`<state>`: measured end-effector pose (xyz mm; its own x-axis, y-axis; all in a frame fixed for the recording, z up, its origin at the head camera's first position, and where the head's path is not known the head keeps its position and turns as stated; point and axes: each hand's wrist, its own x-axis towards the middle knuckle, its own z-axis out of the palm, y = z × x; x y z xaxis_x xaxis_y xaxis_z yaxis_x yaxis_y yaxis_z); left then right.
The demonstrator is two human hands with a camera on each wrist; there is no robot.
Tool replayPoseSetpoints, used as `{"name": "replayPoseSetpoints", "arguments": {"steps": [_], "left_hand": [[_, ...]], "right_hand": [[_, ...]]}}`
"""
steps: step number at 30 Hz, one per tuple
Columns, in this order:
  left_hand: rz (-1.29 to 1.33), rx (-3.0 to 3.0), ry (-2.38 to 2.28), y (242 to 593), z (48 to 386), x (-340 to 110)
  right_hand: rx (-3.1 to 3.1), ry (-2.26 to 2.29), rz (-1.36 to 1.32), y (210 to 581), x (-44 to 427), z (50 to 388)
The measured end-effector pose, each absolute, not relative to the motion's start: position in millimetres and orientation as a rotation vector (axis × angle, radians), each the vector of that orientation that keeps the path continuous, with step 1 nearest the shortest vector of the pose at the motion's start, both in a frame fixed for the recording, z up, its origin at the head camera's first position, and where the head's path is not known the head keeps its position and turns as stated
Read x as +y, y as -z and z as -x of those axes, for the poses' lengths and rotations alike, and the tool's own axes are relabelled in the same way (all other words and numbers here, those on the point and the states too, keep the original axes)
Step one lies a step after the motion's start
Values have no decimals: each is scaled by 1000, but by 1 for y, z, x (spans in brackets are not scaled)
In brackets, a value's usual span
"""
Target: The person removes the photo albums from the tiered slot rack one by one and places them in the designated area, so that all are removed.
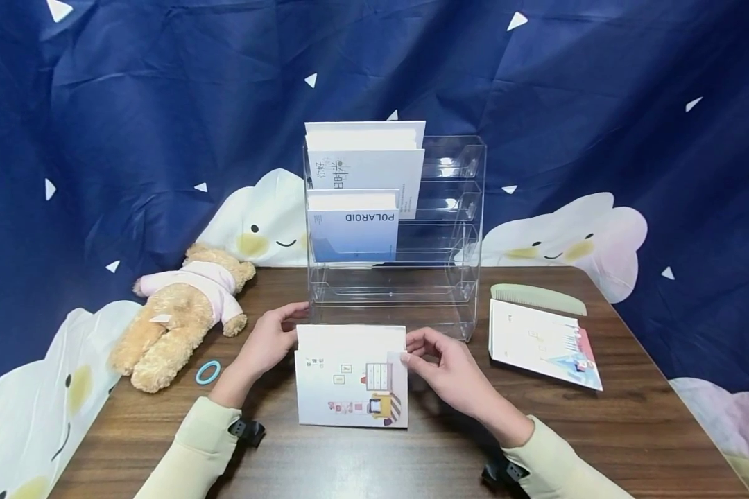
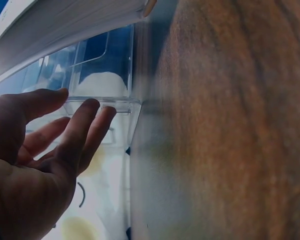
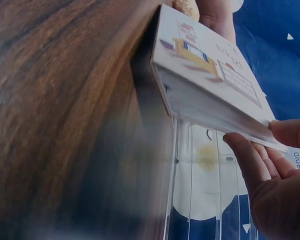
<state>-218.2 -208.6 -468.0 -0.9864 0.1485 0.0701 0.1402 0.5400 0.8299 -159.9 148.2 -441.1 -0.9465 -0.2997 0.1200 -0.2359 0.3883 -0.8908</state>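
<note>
A white book (image 1: pixel 343 388) with a cartoon of a person and furniture on its cover stands on the table in front of the clear tiered rack (image 1: pixel 390 294). At its right edge my right hand (image 1: pixel 446 367) pinches it, thumb on the front cover and fingers behind; the right wrist view shows this grip on the book (image 3: pixel 205 65). My left hand (image 1: pixel 273 339) is by the book's left edge, near the rack's lower left corner. In the left wrist view that hand (image 2: pixel 50 145) has its fingers spread loosely with nothing between them.
The rack holds a white book (image 1: pixel 368 166) and a blue POLAROID book (image 1: pixel 356 235) on its left side. To the right lie a green comb (image 1: pixel 539 298) and another white book (image 1: pixel 530 339). A teddy bear (image 1: pixel 184 312) and blue ring (image 1: pixel 208 373) lie left.
</note>
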Motion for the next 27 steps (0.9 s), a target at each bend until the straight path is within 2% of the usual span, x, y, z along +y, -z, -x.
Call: {"name": "replayPoseSetpoints", "arguments": {"steps": [27], "left_hand": [[-288,2747,-1499,471,219,-209]], "right_hand": [[2517,1694,504,449,144,161]]}}
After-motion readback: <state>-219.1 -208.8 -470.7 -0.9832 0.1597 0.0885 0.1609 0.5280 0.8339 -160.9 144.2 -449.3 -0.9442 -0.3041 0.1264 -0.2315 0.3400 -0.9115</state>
